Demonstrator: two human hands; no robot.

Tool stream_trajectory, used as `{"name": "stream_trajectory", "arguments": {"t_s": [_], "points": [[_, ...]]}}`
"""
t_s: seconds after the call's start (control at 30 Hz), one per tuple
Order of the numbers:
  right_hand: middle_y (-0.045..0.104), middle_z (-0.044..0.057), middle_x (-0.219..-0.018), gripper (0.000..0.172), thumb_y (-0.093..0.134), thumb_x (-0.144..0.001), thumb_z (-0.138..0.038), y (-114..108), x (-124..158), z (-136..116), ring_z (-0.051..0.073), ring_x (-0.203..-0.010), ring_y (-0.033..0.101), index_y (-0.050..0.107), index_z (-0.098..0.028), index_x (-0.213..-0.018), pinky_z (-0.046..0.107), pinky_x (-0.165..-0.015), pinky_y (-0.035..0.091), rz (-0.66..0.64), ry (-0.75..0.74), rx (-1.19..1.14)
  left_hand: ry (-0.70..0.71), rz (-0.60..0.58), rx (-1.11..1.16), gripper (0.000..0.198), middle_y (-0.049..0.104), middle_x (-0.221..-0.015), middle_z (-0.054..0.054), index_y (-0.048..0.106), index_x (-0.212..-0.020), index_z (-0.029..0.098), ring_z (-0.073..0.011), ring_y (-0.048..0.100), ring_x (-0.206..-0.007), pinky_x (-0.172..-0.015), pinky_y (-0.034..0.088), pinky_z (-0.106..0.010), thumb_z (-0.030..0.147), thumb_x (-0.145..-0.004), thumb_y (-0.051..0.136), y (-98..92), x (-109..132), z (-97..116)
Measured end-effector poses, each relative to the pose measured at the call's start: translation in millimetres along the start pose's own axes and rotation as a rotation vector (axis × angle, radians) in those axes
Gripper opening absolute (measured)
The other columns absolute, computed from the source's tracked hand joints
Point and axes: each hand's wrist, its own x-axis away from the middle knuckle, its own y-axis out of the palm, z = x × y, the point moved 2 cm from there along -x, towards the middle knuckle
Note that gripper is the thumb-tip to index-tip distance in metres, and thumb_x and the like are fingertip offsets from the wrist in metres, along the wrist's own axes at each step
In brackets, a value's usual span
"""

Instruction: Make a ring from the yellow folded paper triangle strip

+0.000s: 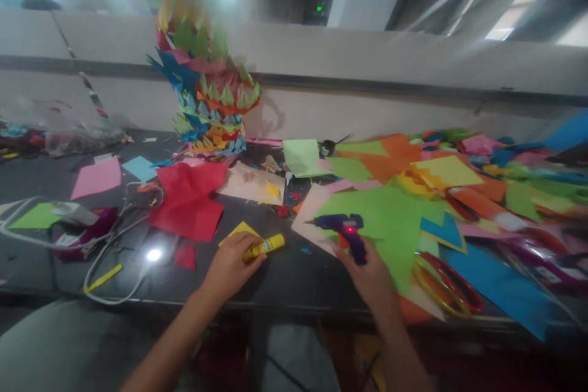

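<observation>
My left hand (236,262) is closed around a yellow glue stick (271,245), which points to the right just above the dark table. Under that hand lies a piece of yellow paper (243,229). In my right hand (370,272) is a dark blue glue gun (340,222) with a red light lit on its body and its nozzle aimed left. Beneath the gun are a pale sheet (310,211) and a big green sheet (386,214). Red paper (188,199) spreads out beyond my left hand.
A tall, many-coloured folded-paper structure (211,89) stands at the back left. Scissors with red and yellow handles (448,285) lie at the right front. A looped white cable (96,263) and a purple device (85,233) occupy the left. Paper piles (528,187) cover the right.
</observation>
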Motion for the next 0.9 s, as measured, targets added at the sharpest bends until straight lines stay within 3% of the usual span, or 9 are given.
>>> {"name": "stream_trajectory", "arguments": {"t_s": [0.1, 0.2, 0.47, 0.67, 0.9], "points": [[0.063, 0.004, -0.073, 0.065, 0.053, -0.063, -0.066, 1.4, -0.3, 1.7, 0.023, -0.068, 0.059, 0.056, -0.017, -0.106, 0.032, -0.062, 0.042, -0.003, 0.003, 0.018, -0.059, 0.031, -0.203, 0.028, 0.063, -0.099, -0.007, 0.062, -0.099, 0.020, -0.0256, 0.057, -0.092, -0.079, 0.045, -0.040, 0.031, -0.073, 0.066, -2.9, 0.2, 1.9], [0.064, 0.005, -0.075, 0.065, 0.053, -0.065, -0.066, 1.6, -0.3, 2.7, 0.023, -0.070, 0.060, 0.056, -0.017, -0.108, 0.032, -0.063, 0.043, -0.003, -0.011, 0.023, -0.092, 0.055, -0.262, 0.019, 0.063, -0.095, -0.006, 0.063, -0.090, 0.020, -0.0259, 0.057, -0.090, -0.077, 0.043, -0.041, 0.027, -0.073, 0.064, -5.6, 2.6, 2.8], [0.066, 0.008, -0.087, 0.062, 0.054, -0.066, -0.064, 3.2, 0.2, 3.2, 0.024, -0.079, 0.061, 0.056, -0.019, -0.108, 0.033, -0.069, 0.044, 0.002, -0.037, 0.006, -0.031, 0.189, 0.120, 0.018, 0.063, -0.094, -0.005, 0.058, -0.092, 0.020, -0.0198, 0.059, -0.089, -0.078, 0.047, -0.033, 0.031, -0.079, 0.062, -10.3, 9.5, -0.1], [0.066, 0.009, -0.087, 0.065, 0.053, -0.065, -0.064, 4.2, 0.2, 1.4, 0.025, -0.079, 0.061, 0.055, -0.018, -0.111, 0.034, -0.069, 0.044, -0.020, 0.000, 0.028, 0.051, 0.321, 0.147, 0.021, 0.062, -0.102, -0.006, 0.056, -0.098, 0.021, -0.0193, 0.059, -0.097, -0.084, 0.047, -0.033, 0.021, -0.077, 0.059, -14.0, 12.8, 1.0], [0.066, 0.010, -0.089, 0.070, 0.052, -0.063, -0.066, 4.5, 0.1, -0.2, 0.026, -0.079, 0.060, 0.054, -0.018, -0.113, 0.034, -0.067, 0.043, -0.013, 0.029, 0.080, 0.023, 0.319, 0.219, 0.027, 0.064, -0.104, -0.005, 0.054, -0.100, 0.022, -0.0189, 0.059, -0.101, -0.089, 0.047, -0.035, 0.014, -0.074, 0.056, -12.6, 13.7, -2.7]]}}
